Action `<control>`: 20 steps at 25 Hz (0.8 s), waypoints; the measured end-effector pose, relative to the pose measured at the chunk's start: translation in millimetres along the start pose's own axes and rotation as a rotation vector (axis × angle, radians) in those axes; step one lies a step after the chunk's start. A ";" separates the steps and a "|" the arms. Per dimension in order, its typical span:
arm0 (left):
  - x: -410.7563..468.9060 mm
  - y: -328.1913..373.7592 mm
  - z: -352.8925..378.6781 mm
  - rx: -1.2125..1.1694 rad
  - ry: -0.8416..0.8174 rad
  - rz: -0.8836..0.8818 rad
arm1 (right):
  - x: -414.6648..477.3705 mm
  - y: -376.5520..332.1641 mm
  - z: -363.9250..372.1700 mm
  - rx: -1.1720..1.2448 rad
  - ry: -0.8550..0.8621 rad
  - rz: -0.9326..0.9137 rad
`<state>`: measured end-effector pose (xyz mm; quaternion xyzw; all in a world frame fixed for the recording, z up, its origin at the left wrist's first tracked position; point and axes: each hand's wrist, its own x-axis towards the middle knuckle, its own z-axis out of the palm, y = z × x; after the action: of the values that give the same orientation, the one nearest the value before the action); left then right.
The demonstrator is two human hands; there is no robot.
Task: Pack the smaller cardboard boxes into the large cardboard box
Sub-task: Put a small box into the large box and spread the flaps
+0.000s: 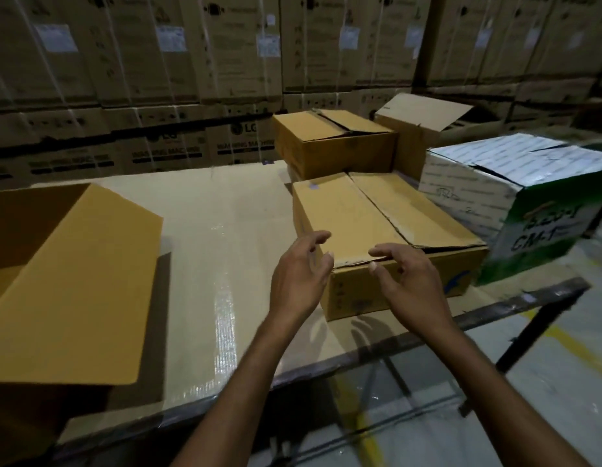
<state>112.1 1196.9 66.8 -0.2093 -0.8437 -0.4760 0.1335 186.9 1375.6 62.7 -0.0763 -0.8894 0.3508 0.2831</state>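
Observation:
The large cardboard box (67, 284) stands open at the left of the table, its flap spread toward me. A smaller flat brown box (377, 217) lies near the table's front edge, flaps closed. My left hand (299, 281) hovers at its near left corner, fingers loosely spread, holding nothing. My right hand (410, 278) hovers over its near edge, fingers spread, thumb close to the top; whether it touches is unclear. Another brown box (333, 143) sits behind it. A white and green printed box (515, 203) stands at the right.
The table (218, 230) is covered in taped cardboard sheet, with its front edge just below my wrists. A further open-flapped box (424, 119) stands at the back right. Stacked cartons form a wall behind. Grey floor with a yellow line lies to the right.

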 end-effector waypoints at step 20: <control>138.7 -73.7 143.9 0.272 -0.145 -0.382 | 236.9 205.0 22.2 -0.662 -0.355 0.412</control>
<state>-48.7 1318.0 -3.0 -0.0597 -0.9316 -0.3584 0.0072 -34.5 1594.1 19.3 -0.2776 -0.9551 0.1032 0.0097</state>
